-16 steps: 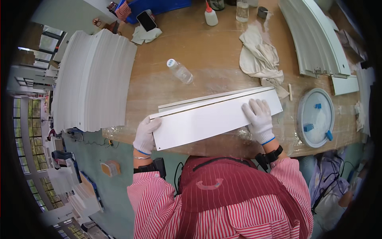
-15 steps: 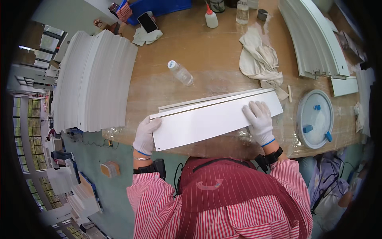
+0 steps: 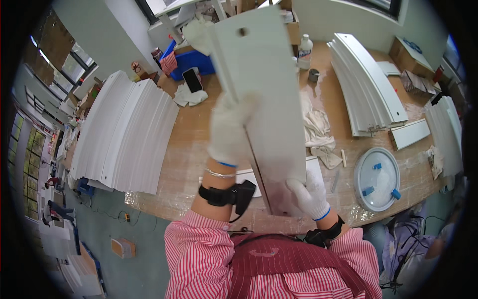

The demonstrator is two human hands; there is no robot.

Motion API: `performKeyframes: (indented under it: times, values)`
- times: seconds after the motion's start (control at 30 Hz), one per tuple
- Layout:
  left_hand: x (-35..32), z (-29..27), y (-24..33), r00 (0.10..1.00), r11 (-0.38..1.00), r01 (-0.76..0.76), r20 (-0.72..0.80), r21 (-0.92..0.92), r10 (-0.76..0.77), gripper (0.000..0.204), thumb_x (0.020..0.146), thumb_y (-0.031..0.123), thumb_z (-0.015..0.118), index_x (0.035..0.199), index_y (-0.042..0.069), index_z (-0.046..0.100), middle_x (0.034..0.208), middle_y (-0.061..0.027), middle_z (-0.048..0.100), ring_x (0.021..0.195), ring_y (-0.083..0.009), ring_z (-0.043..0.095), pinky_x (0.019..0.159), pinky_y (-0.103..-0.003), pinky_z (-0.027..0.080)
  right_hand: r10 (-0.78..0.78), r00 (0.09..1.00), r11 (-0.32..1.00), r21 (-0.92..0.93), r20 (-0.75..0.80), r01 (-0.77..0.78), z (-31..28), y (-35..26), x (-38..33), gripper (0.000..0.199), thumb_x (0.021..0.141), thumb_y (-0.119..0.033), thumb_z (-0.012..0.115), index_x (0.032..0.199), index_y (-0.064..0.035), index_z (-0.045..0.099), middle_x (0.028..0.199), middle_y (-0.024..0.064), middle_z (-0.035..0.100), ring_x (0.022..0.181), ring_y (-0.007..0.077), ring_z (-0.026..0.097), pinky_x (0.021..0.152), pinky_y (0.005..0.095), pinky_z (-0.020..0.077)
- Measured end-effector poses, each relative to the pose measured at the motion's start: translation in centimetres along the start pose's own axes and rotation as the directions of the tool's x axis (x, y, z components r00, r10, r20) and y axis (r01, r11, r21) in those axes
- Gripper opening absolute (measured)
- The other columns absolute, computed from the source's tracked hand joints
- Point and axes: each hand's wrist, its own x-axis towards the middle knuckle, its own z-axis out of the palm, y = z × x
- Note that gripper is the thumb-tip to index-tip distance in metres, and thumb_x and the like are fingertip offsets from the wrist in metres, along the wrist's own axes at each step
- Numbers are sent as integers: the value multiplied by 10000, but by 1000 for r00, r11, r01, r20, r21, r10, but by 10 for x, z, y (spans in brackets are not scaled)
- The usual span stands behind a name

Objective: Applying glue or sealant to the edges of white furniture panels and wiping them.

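Note:
A long white panel [image 3: 274, 119] is held up almost upright in front of me, with a small hole near its top end and a dark groove along its left edge. My left hand [image 3: 229, 132], in a white knitted glove and smeared by motion, grips that left edge about halfway up. Near the bottom right corner, my right hand [image 3: 309, 194], gloved the same way, is closed on the panel with its thumb on the face. Behind it, another white panel [image 3: 246, 177] lies on the table, mostly hidden.
Tall stacks of white panels stand on the wooden table at left [image 3: 124, 129] and right [image 3: 366, 84]. A round tub lid [image 3: 377, 178] holding blue pieces lies at right, near a crumpled cloth [image 3: 316, 124]. Farther back are a phone [image 3: 192, 79], a blue bin [image 3: 199, 61] and a white bottle [image 3: 304, 52].
The panel, earlier held slantwise low over the table, has been lifted and swung nearly upright. My left hand rose with it; my right hand moved down slightly. The view has tilted up.

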Motion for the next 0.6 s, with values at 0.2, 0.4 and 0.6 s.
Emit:
performKeyframes:
  times: [0.2, 0.4, 0.6]
  values:
    - [-102, 22, -62, 824, 848, 517, 203, 114, -530, 361, 944, 117, 722, 1273, -5, 637, 1129, -49, 710, 977, -117, 663, 824, -287, 567, 174, 980, 893, 435, -100, -114, -18, 6, 34, 273, 985, -93, 603, 1230, 28, 625, 1051, 9, 663, 917, 76, 573, 814, 258, 482]
    - [-168, -41, -60, 486, 565, 773, 303, 290, -820, 414, 911, 96, 744, 1303, 15, 639, 1122, -32, 710, 928, -100, 655, 773, -262, 554, 231, 965, 882, 447, -128, -152, -2, 4, 58, 302, 1006, -111, 593, 1277, 18, 621, 1048, 2, 660, 900, 67, 561, 809, 241, 467]
    - [-183, -90, -27, 612, 637, 766, 205, 84, -764, 404, 890, 71, 756, 1277, 7, 659, 1087, -25, 713, 902, -105, 654, 761, -267, 546, 277, 961, 853, 456, 16, -254, 67, -17, 78, 321, 974, -117, 643, 1257, 33, 614, 1083, 44, 684, 955, 101, 605, 848, 274, 504]
